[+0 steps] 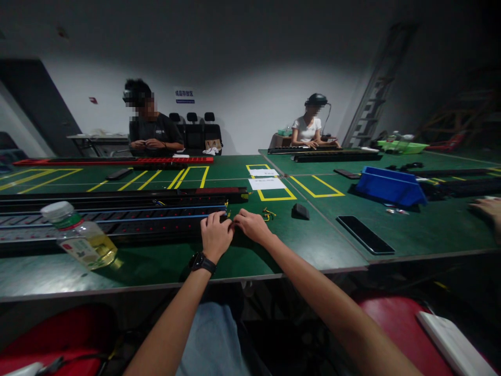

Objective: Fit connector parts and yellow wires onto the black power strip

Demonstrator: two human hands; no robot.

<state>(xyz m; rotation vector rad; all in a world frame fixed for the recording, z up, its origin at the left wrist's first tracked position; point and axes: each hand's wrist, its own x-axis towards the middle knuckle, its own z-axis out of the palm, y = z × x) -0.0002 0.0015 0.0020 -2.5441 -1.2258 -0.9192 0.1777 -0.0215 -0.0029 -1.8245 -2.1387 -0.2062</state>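
My left hand (216, 234), with a black watch on its wrist, is at the right end of a long black strip (156, 222) with red dots and a blue edge. Its fingers are curled and closed at that end. Just to the right, my right hand (252, 225) has its thumb and fingertips pinched together, almost touching the left fingertips. Whatever lies between the fingers is too small and dark to make out. Short yellow-and-black wire pieces (268, 214) lie on the green table (313, 245) beyond my right hand.
A drink bottle (84, 237) stands at the left. To the right are a black mouse (300, 211), a phone (365, 234) and a blue bin (391, 185). Paper sheets (267, 184) lie ahead. Two people sit across the table; another person's hand (487, 209) shows at the right edge.
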